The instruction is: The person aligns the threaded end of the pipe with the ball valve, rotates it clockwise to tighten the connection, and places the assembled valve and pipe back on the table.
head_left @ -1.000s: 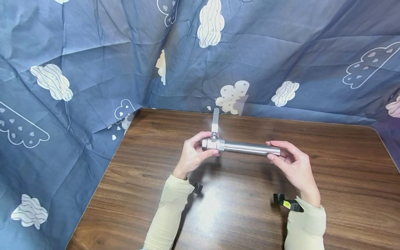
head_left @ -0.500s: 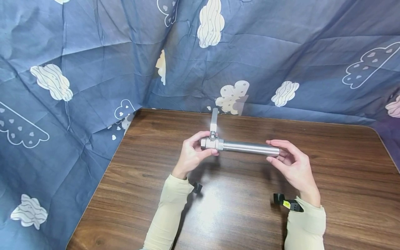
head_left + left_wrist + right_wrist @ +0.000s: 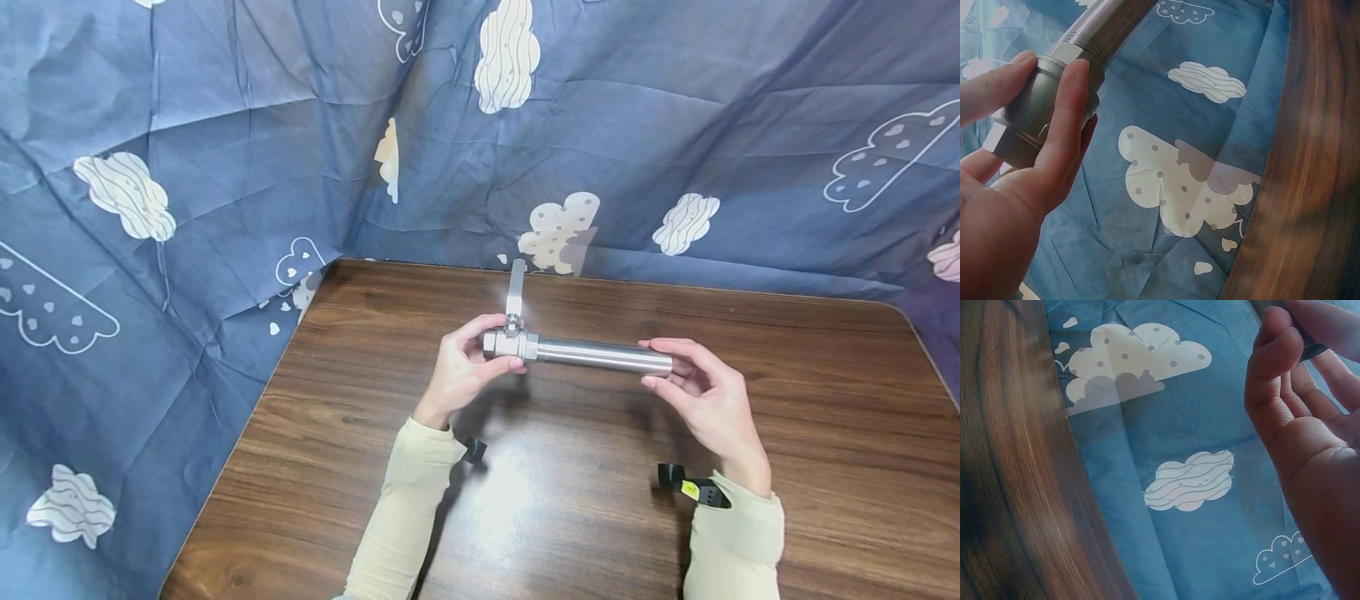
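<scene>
A silver ball valve [image 3: 508,345] with a flat lever handle [image 3: 516,285] is joined at its right end to a straight metal pipe [image 3: 603,355]. Both are held level above the table. My left hand [image 3: 457,375] grips the valve body between thumb and fingers; the left wrist view shows the hex end of the valve [image 3: 1010,144] between them. At the pipe's far right end, my right hand [image 3: 708,400] pinches it with thumb and fingertips. In the right wrist view, curled fingers [image 3: 1275,353] cover most of the pipe end.
A brown wood-grain table [image 3: 585,517] lies below the hands. Blue cloth with a cloud pattern [image 3: 637,125] hangs along its back and left edges. A black wrist camera [image 3: 693,487] sits at the right cuff, and another black one [image 3: 474,450] at the left.
Almost nothing differs: the valve and pipe shift very slightly left, then back right, with both hands keeping their hold.
</scene>
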Demonstrator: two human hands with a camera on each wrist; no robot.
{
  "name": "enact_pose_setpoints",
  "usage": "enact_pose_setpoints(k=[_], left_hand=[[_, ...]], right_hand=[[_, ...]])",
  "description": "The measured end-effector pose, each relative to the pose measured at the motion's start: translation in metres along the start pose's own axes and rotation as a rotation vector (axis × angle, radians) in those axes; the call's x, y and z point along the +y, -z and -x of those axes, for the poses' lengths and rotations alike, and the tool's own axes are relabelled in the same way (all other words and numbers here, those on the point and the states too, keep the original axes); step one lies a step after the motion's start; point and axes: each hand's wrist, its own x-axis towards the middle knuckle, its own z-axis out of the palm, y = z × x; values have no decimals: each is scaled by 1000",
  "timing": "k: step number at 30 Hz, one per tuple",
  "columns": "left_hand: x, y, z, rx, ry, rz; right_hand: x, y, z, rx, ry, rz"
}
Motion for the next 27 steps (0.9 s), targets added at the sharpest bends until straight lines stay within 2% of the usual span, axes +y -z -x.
enact_pose_setpoints(k=[10,21,27], left_hand=[[-2,0,0,-3,-7,-7],[1,-1,1,-8,-14,0],[0,-1,1,-12,-26,-3]], right_hand=[[-2,1,0,15,-42,52],[-2,2,0,7,-37,72],[-1,3,1,-11,-20,26]])
